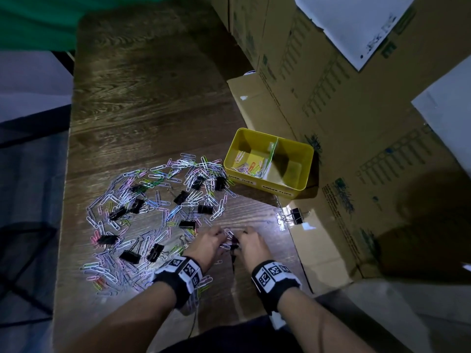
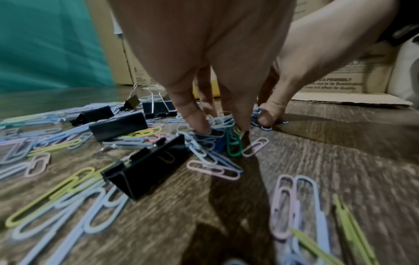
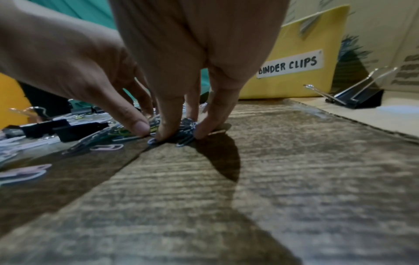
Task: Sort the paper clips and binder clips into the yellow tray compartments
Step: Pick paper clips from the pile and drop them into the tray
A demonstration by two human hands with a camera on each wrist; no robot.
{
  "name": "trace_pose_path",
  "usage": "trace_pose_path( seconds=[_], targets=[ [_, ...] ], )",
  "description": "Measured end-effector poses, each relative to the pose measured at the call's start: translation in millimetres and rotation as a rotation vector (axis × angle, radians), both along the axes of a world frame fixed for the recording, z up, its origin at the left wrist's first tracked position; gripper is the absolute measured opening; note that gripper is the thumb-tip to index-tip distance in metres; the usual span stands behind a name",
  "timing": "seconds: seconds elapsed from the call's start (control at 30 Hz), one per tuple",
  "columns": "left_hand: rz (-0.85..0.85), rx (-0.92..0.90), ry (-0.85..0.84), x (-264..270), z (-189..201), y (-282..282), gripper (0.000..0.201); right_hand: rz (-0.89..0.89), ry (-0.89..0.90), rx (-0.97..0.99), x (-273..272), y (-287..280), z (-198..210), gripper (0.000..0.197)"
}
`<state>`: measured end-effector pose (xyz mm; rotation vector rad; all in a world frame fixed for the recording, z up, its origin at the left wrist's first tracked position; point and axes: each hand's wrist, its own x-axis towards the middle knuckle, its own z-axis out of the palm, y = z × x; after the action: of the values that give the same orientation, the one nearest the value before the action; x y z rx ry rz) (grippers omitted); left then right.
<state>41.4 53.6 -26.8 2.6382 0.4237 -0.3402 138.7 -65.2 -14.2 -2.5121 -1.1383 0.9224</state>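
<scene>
A wide scatter of coloured paper clips (image 1: 142,200) mixed with black binder clips (image 1: 187,223) covers the wooden table. My left hand (image 1: 221,236) and right hand (image 1: 242,236) meet at the pile's near right edge. Both sets of fingertips point down and pinch one small bunch of paper clips (image 1: 230,242). In the left wrist view the left hand (image 2: 223,129) pinches clips beside a green one (image 2: 233,145). The right hand (image 3: 181,136) squeezes the bunch (image 3: 187,129) against the table. The yellow tray (image 1: 267,186) stands behind to the right; its left compartment holds several paper clips (image 1: 248,166).
A lone binder clip (image 1: 297,216) lies on a cardboard flap (image 1: 318,240) right of my hands, below the tray's "BINDER CLIPS" label (image 3: 291,64). Stacked cardboard boxes (image 1: 356,110) wall in the right side. A large binder clip (image 2: 147,170) sits close to my left hand.
</scene>
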Motion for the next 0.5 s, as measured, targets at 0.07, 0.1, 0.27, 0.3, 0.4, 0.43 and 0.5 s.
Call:
trace_pose_path(
  seconds=[0.07, 0.1, 0.27, 0.3, 0.4, 0.43, 0.5],
  targets=[
    [0.025, -0.03, -0.041, -1, 3, 2, 0.016, -0.014, 0.016, -0.004, 3, 2, -2, 0.035],
    [0.036, -0.051, -0.06, -1, 3, 3, 0.016, -0.025, 0.021, -0.014, 5, 3, -3, 0.031],
    [0.167, -0.135, -0.065, 0, 5, 13, 0.027, -0.07, 0.02, -0.051, 10, 5, -9, 0.015],
    [0.203, -0.159, -0.065, 0, 5, 15, 0.028, -0.058, 0.027, -0.063, 12, 6, -8, 0.014],
    [0.31, -0.232, -0.006, 3, 13, 19, 0.02, -0.013, 0.073, -0.1, 15, 9, -7, 0.013],
    [0.346, -0.256, 0.006, 4, 16, 22, 0.018, -0.001, 0.085, -0.102, 16, 10, -7, 0.012],
    [0.412, -0.314, 0.023, 3, 18, 29, 0.016, 0.006, 0.107, -0.091, 19, 9, -8, 0.013]
  ],
)
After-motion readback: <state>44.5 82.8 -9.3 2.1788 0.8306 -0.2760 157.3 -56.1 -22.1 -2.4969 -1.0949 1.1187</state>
